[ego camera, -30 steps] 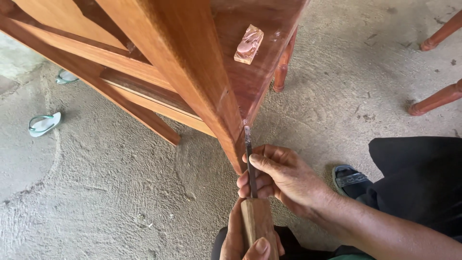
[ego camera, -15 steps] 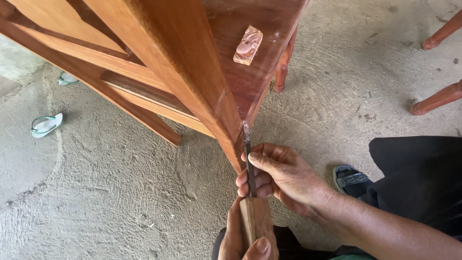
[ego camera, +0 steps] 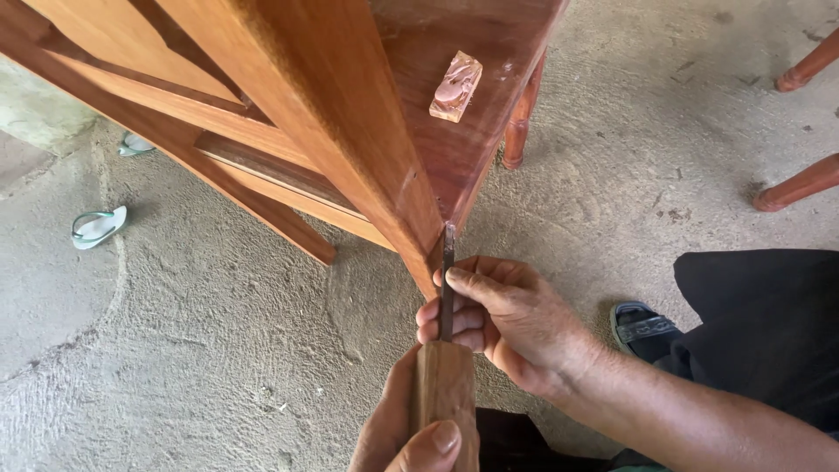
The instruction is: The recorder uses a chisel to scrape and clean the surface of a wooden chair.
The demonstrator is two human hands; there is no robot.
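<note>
With narrow steel-bladed chisel w/ blocky wooden handle [ego camera: 446, 350] set tip-up against corner of reddish-brown wooden cabinet [ego camera: 384, 149], L hand [ego camera: 402, 433] clenched round handle, R hand [ego camera: 502, 319] fingers pinching blade; small carved wood block [ego camera: 455, 86] on cabinet face.

1. Chisel [ego camera: 447, 288]: blade tip rides slightly higher along the table [ego camera: 384, 157] corner than a second ago; it now meets the corner edge just under the top.
2. Right hand [ego camera: 507, 319]: shifted a little up and toward the corner with the blade; thumb lies further along the steel, fingers wrapped closer under it.
3. Left hand [ego camera: 411, 433]: thumb [ego camera: 437, 437] has crept up the wooden handle [ego camera: 446, 389], so more of the thumbnail shows at the bottom edge.
4. View drifted very slightly; the table corner sits marginally nearer.
</note>
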